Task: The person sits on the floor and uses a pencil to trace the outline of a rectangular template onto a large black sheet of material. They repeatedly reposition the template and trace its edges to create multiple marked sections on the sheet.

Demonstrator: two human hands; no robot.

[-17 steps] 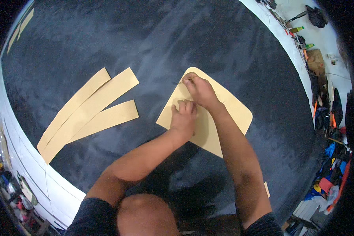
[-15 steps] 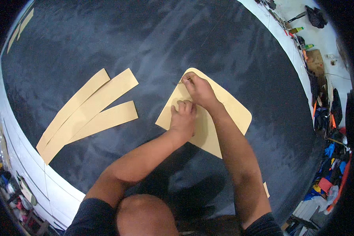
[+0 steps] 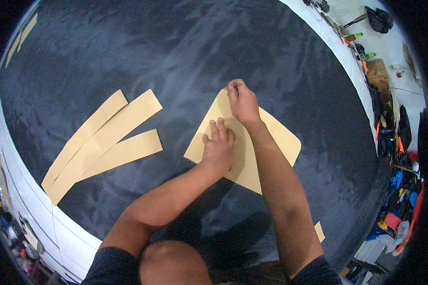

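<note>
A tan card-like piece (image 3: 277, 137) with rounded corners lies flat on a large black sheet of material (image 3: 180, 52). My left hand (image 3: 218, 148) rests on the middle of this piece, its fingers spread and pressing down. At the piece's far corner, my right hand (image 3: 244, 102) is closed in a pinch at the edge. Something small and thin seems to be between its fingertips, too small to name. My right forearm covers part of the piece.
Three long tan strips (image 3: 116, 132) overlap in a fan to the left. Small tan scraps lie at the far left (image 3: 26, 32) and near right (image 3: 319, 231). A white surface (image 3: 64, 237) borders the black sheet. Bottles, a cardboard piece (image 3: 378, 76) and clutter line the right side.
My right hand has moved slightly farther away along the piece's edge, onto its far corner. The fingers of my left hand have straightened from curled to spread flat. The view has shifted slightly.
</note>
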